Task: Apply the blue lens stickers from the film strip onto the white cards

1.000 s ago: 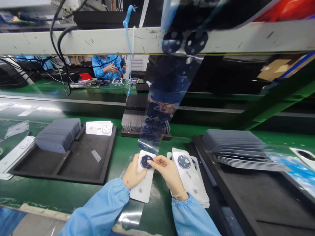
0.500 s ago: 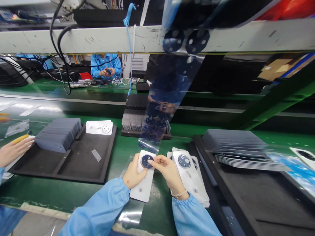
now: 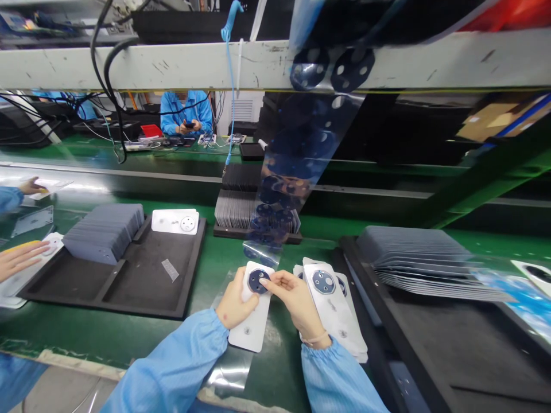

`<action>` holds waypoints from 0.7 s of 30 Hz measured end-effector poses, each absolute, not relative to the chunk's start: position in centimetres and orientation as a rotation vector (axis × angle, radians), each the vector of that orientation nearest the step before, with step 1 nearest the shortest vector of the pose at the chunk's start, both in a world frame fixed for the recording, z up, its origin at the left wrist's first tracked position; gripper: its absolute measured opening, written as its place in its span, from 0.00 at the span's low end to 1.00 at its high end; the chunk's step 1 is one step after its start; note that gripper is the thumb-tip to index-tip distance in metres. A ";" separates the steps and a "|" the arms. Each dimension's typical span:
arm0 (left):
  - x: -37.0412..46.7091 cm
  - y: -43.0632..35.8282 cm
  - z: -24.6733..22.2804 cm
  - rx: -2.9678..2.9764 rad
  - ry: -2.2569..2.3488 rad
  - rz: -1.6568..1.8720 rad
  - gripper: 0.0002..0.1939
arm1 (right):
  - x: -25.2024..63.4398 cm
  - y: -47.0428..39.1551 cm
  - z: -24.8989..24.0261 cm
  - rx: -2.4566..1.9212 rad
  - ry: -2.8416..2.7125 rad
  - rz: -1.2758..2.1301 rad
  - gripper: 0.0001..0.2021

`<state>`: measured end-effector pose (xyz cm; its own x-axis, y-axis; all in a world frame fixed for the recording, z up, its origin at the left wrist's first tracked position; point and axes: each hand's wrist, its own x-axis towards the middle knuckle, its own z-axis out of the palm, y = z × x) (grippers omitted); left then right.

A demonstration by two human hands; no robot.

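Green bench (image 3: 107, 332) beneath; white panel (image 3: 250, 327) between left fingers (image 3: 237, 284).

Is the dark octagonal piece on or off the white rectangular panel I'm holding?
On: the dark piece lies on the panel, your right hand touching it.

Taking the white panel (image 3: 250, 327) as the landmark, your left hand (image 3: 236, 301) covers part of its left edge, and your right hand (image 3: 297, 298) hides part of its dark camera patch (image 3: 255, 278), so you can't tell whether those fingertips pinch or press. The panel's lower print is too small to read. Above it, the film strip (image 3: 297, 149) partly hides the sheet rack (image 3: 235, 213). Far left, a co-worker's hand (image 3: 19, 261) is cut off; far right, the black tray (image 3: 465, 344) is too.
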<state>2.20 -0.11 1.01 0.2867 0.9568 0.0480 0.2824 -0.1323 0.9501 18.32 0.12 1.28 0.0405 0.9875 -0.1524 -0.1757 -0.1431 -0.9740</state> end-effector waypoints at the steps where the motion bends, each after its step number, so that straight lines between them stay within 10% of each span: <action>1: 2.2 -0.1 1.0 1.623 1.161 0.908 0.20 | 18.3 0.1 1.3 -1.209 -0.965 1.358 0.21; 21: 2.3 -0.1 1.1 1.592 1.151 0.912 0.19 | 18.2 0.2 1.4 -1.250 -0.994 1.352 0.23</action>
